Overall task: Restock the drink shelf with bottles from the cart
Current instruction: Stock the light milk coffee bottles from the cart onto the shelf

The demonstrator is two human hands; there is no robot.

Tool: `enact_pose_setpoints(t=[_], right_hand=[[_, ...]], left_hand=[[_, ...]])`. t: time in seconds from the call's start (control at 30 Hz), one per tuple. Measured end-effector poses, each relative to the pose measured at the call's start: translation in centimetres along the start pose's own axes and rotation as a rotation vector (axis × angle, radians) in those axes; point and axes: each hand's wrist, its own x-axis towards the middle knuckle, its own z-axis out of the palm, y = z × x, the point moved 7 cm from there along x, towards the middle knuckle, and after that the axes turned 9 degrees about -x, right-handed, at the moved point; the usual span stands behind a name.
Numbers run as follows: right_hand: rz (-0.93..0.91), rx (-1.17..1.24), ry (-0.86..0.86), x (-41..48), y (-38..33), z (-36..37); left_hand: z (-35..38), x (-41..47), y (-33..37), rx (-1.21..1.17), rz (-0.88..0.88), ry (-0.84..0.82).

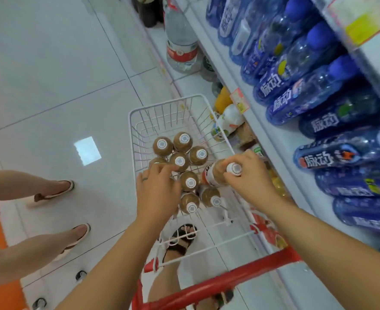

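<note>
A white wire cart (162,108) with a red handle (218,285) stands before me and holds several brown drink bottles with white caps (183,142). My right hand (249,173) grips the neck of one such bottle (215,175), which is tilted and raised at the cart's right rim. My left hand (156,193) reaches down among the bottles, its fingertips on one near the middle (179,161); whether it grips it is hidden. The drink shelf (280,139) runs along the right.
Blue bottles (296,95) fill the upper shelf row; white and yellow bottles (228,118) sit on the lower shelf beside the cart. A large water bottle (180,41) stands further along. Another person's legs (50,191) stand at the left on the white tiled floor.
</note>
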Motion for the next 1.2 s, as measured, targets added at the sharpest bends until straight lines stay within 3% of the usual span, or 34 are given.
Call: enact_pose_setpoints(t=[0.17,0.4,0.53,0.73,0.87,1.0,1.2], right_hand=[[-0.100,0.141,0.203,-7.6,-5.4,-15.3],[-0.285,0.315,0.537,-20.7,-11.1,-33.4],[-0.388,0.328,0.740,-27.6,-13.2,-39.9],[-0.476,0.365,1.032,-36.9,-12.7,-46.9],[-0.349,0.317,1.184,-41.0,-10.1,-48.1],[-0.142,0.288,1.079,-40.5,-7.0,-47.8],[-0.021,0.324,1.190,-40.1,-3.0,-51.0]], left_hand=[[-2.7,-3.8,14.5,-0.201,0.430,-0.284],[-10.3,-10.5,30.8,-0.252,0.823,-0.288],[-13.0,-15.8,39.2,-0.404,1.021,-0.377],[-15.4,-22.7,47.6,-0.553,1.254,-0.364],[-14.6,-26.1,51.9,-0.628,1.360,-0.383],[-13.0,-28.2,55.6,-0.671,1.452,-0.384],[-9.2,-28.8,60.0,-0.695,1.396,-0.471]])
